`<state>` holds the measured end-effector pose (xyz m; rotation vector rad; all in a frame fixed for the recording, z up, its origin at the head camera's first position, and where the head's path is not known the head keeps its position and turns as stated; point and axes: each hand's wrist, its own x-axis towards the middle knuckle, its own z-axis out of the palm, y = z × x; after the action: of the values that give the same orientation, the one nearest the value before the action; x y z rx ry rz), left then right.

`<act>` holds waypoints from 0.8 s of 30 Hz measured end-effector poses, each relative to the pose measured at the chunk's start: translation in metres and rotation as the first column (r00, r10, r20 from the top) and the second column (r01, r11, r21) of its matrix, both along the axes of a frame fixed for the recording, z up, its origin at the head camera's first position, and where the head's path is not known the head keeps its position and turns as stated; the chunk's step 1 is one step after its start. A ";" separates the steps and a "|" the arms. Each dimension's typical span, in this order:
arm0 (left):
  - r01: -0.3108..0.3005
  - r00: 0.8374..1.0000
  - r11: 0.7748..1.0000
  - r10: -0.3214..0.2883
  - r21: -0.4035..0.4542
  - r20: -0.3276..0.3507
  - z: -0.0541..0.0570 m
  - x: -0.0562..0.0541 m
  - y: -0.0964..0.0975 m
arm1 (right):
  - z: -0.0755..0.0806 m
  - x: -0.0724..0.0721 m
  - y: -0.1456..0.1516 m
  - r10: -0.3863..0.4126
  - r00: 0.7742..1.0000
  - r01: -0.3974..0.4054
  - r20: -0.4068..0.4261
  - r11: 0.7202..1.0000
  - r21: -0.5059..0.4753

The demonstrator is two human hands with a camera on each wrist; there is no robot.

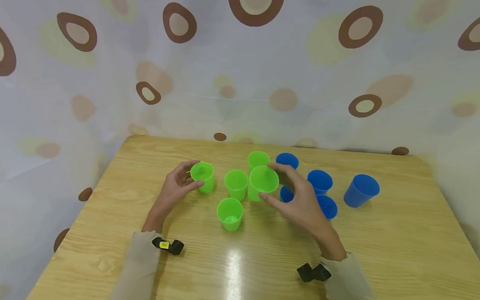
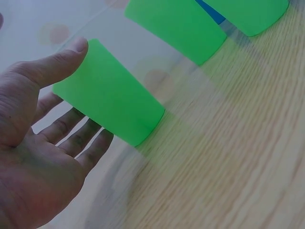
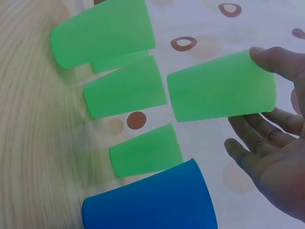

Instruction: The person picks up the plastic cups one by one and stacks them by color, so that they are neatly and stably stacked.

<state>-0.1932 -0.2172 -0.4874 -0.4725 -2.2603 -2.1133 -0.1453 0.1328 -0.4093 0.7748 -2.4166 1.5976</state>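
Observation:
My left hand point(image 1: 175, 187) holds a green cup point(image 2: 112, 98) that stands upright at the left of the group, thumb on the near side of the rim and fingers on the far side. My right hand point(image 1: 301, 197) grips another green cup point(image 3: 219, 88) near its rim, raised off the table. Just left of the raised cup stands a green cup point(image 1: 236, 191). Another green cup point(image 1: 229, 220) is nearer to me, and one more green cup point(image 1: 258, 159) stands behind, partly covered by the raised one.
Several blue cups stand upright to the right; my right hand partly hides some. A blue cup point(image 1: 359, 194) is farthest right, apart from another blue cup point(image 1: 320, 182). The wooden table point(image 1: 199, 276) ends at a patterned cloth point(image 1: 242, 118) behind.

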 end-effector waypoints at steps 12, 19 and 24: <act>0.004 1.000 1.000 -0.004 0.008 -0.005 -0.002 0.001 0.002 | 0.016 -0.014 -0.007 0.002 0.997 0.008 0.080 0.993 -0.120; 0.005 1.000 1.000 -0.005 0.002 0.011 -0.001 0.000 0.003 | 0.019 -0.024 -0.015 0.061 0.997 -0.050 0.056 0.981 -0.190; 0.005 1.000 1.000 -0.005 -0.013 0.026 0.002 0.003 0.000 | 0.017 -0.031 -0.023 0.085 0.995 -0.072 0.059 0.978 -0.194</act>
<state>-0.1900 -0.2170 -0.4856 -0.4542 -2.2906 -2.1212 -0.1763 0.1094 -0.3925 0.8030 -2.2569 1.8811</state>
